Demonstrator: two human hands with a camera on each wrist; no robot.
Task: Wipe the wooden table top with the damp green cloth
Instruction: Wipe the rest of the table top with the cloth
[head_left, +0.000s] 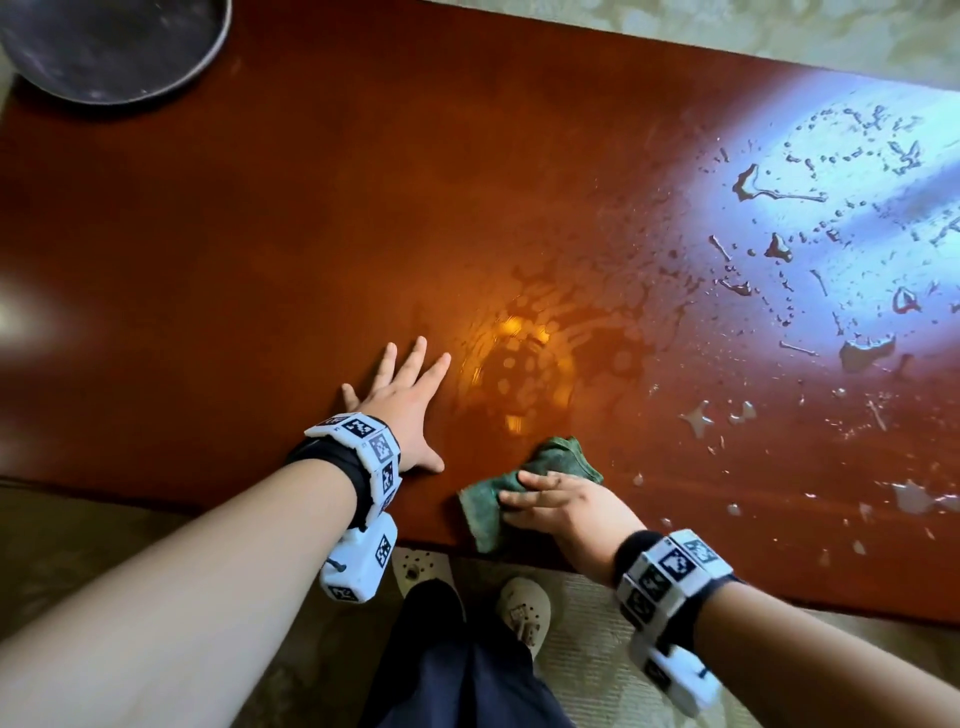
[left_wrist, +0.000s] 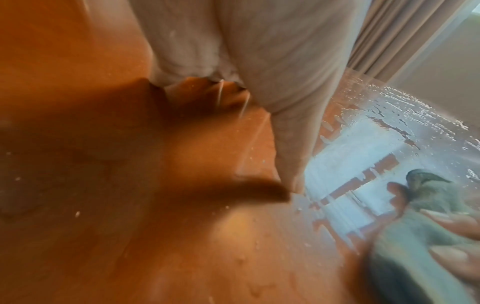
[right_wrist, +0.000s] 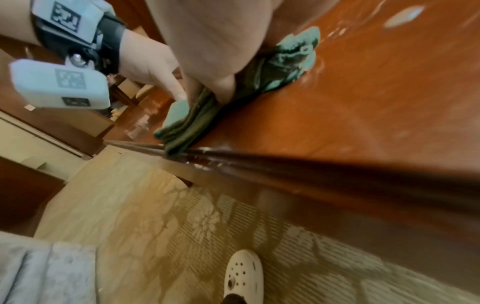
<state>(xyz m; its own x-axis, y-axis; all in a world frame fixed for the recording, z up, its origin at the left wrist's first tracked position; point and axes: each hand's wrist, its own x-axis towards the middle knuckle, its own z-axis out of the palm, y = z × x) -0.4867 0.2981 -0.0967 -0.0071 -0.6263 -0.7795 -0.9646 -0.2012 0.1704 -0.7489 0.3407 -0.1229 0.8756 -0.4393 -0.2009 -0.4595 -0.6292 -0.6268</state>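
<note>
Dark round tray (head_left: 111, 49) cut off by top-left frame edge. Wooden table top (head_left: 311, 218) running out of frame on right. Part of green cloth (head_left: 511, 488) hidden under right hand (head_left: 566, 512). Left wrist view heavily blurred; cloth (left_wrist: 426, 236) cropped at right edge. Shoe (right_wrist: 244, 275) clipped at bottom of right wrist view.

Table top (head_left: 260, 234): glossy reddish-brown wood, amber glare at centre, pale blue sheen upper right. Cloth (head_left: 491, 499): dark green, teal at lit folds. Dish (head_left: 109, 47), upper left: dark grey. Wristbands (head_left: 363, 441): white blocks, black square markers. Carpet (right_wrist: 155, 216): beige, striped floral pattern. Shoe (right_wrist: 242, 275): cream, perforated.
</note>
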